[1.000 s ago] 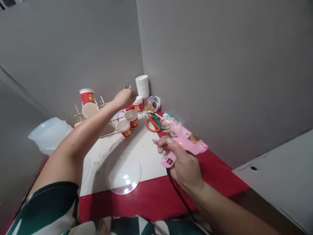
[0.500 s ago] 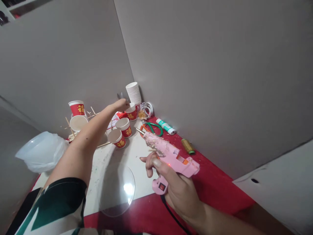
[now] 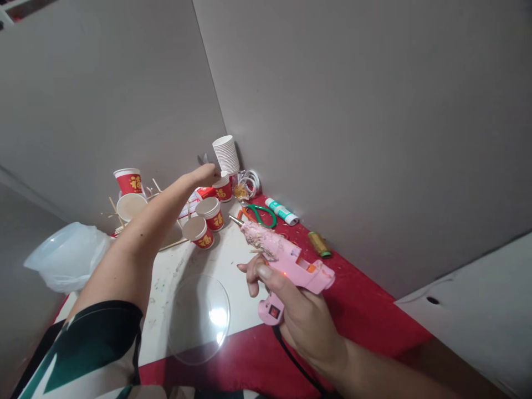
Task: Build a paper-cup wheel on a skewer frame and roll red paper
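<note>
A pink glue gun (image 3: 286, 255) with a crusted front is gripped in my right hand (image 3: 305, 316), its metal nozzle pointing to the upper left and a small orange light glowing on its side. My left hand (image 3: 208, 175) reaches far across the table to the rim of a red-and-white paper cup (image 3: 223, 191). Its fingers look curled in, mostly hidden behind the back of the hand; what they hold cannot be made out. Nearer to me stand two more red paper cups, one a small nested stack (image 3: 215, 219) and the other in front (image 3: 203, 239).
A clear round disc (image 3: 198, 332) lies at the front. Tall stacked cups (image 3: 226, 154), green-handled scissors (image 3: 266, 216), a green-and-white tube (image 3: 281, 211) and a thread spool (image 3: 319, 245) line the wall. At left are a plastic-wrapped bowl (image 3: 68, 257), wooden sticks and more cups (image 3: 129, 182).
The view has shifted slightly. My left hand stays at the far cup with little visible movement, and my right hand still holds the glue gun in nearly the same place.
</note>
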A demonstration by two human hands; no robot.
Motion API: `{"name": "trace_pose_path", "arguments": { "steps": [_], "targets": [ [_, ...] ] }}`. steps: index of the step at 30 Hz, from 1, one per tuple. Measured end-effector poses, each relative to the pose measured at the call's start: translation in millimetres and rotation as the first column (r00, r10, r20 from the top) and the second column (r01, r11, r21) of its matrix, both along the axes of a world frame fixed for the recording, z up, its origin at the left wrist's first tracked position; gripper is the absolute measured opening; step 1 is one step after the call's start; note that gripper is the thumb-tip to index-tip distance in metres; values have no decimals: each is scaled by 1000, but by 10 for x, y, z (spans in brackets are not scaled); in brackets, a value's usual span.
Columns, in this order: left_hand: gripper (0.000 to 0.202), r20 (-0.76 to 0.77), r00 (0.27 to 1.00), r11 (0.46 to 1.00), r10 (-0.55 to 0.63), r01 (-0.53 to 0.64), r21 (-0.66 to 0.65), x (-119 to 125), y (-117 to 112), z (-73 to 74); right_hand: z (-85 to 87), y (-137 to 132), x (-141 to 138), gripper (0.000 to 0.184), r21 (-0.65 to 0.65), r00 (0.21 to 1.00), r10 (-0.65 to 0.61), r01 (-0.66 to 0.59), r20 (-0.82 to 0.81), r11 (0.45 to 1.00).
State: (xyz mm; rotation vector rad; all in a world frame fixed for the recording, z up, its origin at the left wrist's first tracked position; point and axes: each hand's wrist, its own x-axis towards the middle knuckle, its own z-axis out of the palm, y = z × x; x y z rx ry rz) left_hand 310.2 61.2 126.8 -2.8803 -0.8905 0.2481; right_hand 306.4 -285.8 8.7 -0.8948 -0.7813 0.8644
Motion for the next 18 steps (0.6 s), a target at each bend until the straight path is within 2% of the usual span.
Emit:
{"name": "trace_pose_path", "arguments": {
  "steps": [7, 18],
  "targets": [
    [10, -50, 999, 996, -11, 15, 84, 53, 77, -8, -66, -8, 11, 25, 22, 999, 15, -15, 32, 1000],
    [28, -12, 1000, 986, 5, -3, 170, -5, 24, -4, -45, -13, 7, 27, 21, 1000, 18, -18, 22, 1000]
  ]
}}
